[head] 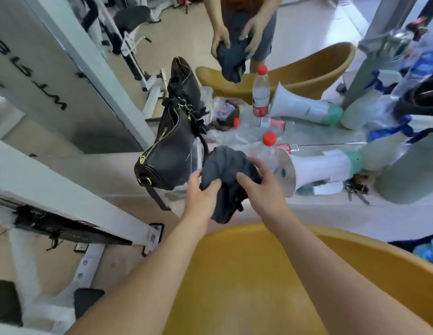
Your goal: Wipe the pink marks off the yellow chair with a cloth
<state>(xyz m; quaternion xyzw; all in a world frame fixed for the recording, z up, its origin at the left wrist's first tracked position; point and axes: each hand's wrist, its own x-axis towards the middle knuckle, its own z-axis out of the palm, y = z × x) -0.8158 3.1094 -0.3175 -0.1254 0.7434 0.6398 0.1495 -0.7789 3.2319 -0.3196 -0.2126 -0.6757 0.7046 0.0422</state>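
Note:
A dark grey cloth (225, 175) is bunched up in front of me, above a low ledge. My left hand (203, 194) grips its lower left side, with the thumb over the fabric. My right hand (261, 187) holds its right side, fingers curled over the top. Below my forearms spreads the yellow chair (237, 281), its curved rim nearest the ledge. I can make out no pink marks on the visible seat. A mirror behind the ledge reflects the chair, the cloth and both hands.
On the ledge stand a black handbag (172, 153), a clear water bottle (268, 151) with a red cap, a white megaphone (317, 168), keys (358, 189) and clear plastic wrapping. White exercise-machine frames (73, 199) stand to the left.

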